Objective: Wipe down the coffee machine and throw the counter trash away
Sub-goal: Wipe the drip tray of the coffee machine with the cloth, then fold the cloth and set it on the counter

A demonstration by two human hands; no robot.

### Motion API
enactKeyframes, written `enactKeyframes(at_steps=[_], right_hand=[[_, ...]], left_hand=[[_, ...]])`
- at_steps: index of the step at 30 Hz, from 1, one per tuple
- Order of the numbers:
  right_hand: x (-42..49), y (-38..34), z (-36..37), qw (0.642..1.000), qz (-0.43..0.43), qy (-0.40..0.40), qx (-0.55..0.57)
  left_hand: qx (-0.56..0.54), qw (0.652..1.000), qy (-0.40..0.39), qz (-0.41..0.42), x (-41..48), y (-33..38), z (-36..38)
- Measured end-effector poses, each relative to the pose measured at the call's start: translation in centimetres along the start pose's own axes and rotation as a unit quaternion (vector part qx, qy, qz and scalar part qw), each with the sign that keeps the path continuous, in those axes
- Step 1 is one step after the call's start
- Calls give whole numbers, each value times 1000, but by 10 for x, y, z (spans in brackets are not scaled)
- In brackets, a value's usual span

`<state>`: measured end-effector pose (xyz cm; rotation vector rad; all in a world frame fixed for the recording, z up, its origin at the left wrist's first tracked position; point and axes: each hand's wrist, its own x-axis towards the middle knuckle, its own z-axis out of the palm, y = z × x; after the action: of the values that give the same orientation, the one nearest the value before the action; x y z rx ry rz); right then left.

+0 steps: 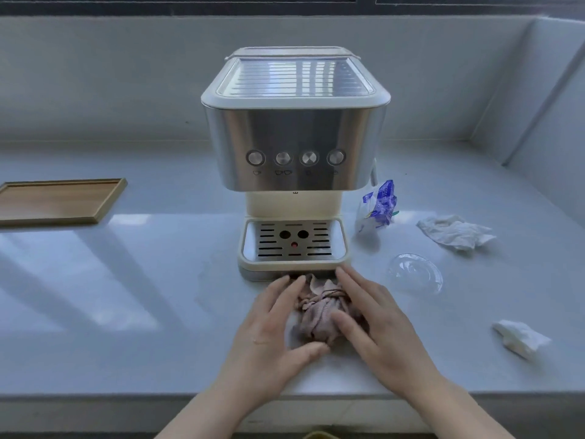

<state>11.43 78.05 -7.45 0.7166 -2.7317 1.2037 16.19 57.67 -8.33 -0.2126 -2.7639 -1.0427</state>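
A steel and cream coffee machine (294, 144) stands in the middle of the white counter, its drip tray (292, 243) facing me. Just in front of it lies a crumpled pinkish-grey cloth (319, 315). My left hand (269, 337) cups the cloth from the left, thumb under its near edge. My right hand (376, 324) presses on it from the right, fingers spread. Trash lies to the right: a blue and white wrapper (378, 207), a crumpled tissue (456, 231), a clear plastic lid (414, 272) and another tissue wad (520, 339).
A shallow wooden tray (60, 201) sits at the left of the counter (126, 280). A wall runs behind the machine and a side wall closes the far right. The counter's front edge is just below my wrists.
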Motion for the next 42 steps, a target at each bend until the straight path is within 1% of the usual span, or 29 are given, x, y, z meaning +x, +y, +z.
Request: enactKeyframes(at_steps=[1, 3, 5, 7, 9, 12, 14, 17, 21, 23, 26, 33, 37, 42], right_hand=[[2, -1, -2, 999, 1, -34, -20], [6, -4, -7, 995, 6, -94, -41], [8, -6, -15, 989, 5, -142, -52], [5, -8, -25, 982, -3, -184, -46], [2, -13, -33, 978, -12, -202, -44], [-3, -25, -32, 979, -13, -190, -72], [-6, -33, -25, 980, -2, -181, -87], [-10, -44, -14, 982, 23, -170, -77], [-16, -57, -7, 986, 60, -153, -29], [-17, -64, -8, 986, 68, -153, -22], [-16, -73, -12, 984, 55, -165, -43], [-5, -108, -30, 984, 6, -165, -74], [2, -131, -29, 984, -13, -163, -69], [12, -164, -13, 980, -61, -176, -71]], left_hand=[[3, 1000, -20, 4, 0, -1, 1], [31, 997, -58, 40, 5, 2, 3], [47, 995, -57, 69, 10, 6, 2], [44, 995, -46, 75, 12, 6, -2], [43, 994, -55, 78, 8, 10, -7], [55, 991, -86, 87, 1, 21, -18], [37, 992, -93, 78, -4, 25, -25], [-9, 995, -95, 26, -13, 25, -37], [-56, 990, -124, -34, -23, 23, -51], [-69, 989, -121, -57, -29, 25, -54], [-68, 991, -92, -66, -37, 29, -58], [-79, 993, -67, -61, -42, 52, -91], [-55, 995, -41, -67, -49, 54, -113], [-29, 995, -14, -95, -67, 48, -145]])
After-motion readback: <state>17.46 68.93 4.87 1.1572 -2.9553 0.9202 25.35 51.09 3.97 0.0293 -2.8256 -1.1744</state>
